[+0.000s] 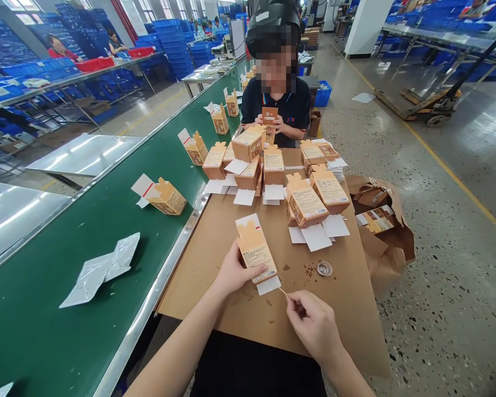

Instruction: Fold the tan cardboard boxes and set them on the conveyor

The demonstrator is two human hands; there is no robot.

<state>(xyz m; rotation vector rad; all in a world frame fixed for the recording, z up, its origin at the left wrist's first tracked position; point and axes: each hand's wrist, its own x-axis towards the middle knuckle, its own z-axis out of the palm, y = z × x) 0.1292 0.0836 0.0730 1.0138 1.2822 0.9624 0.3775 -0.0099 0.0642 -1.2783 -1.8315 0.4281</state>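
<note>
A worker's hands prepared a small orange carton at a packing line.

The left hand (233, 271) gripped the carton (256, 255) upright at lower centre of the frame, steadying it so the right hand (314, 325), fingers pinched shut, could pull a thin strip (282, 291) from its white bottom flap. Finished cartons (306, 201) crowded the far half of the brown cardboard-covered surface (215, 264), leaving bare room near the hands; the green conveyor belt (86, 264) ran just beside its left edge.
</note>
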